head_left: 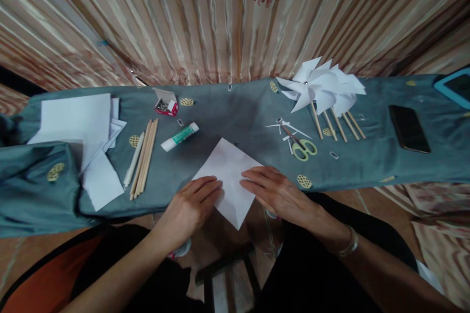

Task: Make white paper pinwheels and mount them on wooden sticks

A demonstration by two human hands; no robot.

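A square sheet of white paper (232, 168) lies turned cornerwise at the table's front edge, its near corner jutting out past the cloth. Faint creases run across it. My left hand (193, 205) grips its left side, fingers on top and thumb hidden. At the right side my right hand (281, 193) holds it the same way, fingers together on the upper face. Beyond the paper, to the left, rests a glue stick (179, 137). Green-handled scissors (299, 145) lie to the right among thin paper strips (284, 132).
Wooden sticks (147, 159) and stacked white paper (75, 117) lie at left, near an open box of small metal pins (166, 105). Several paper pinwheels (323, 83) on sticks lie at back right. Farther right are a phone (409, 128) and a blue-framed device (455, 88). A curtain (220, 19) hangs behind.
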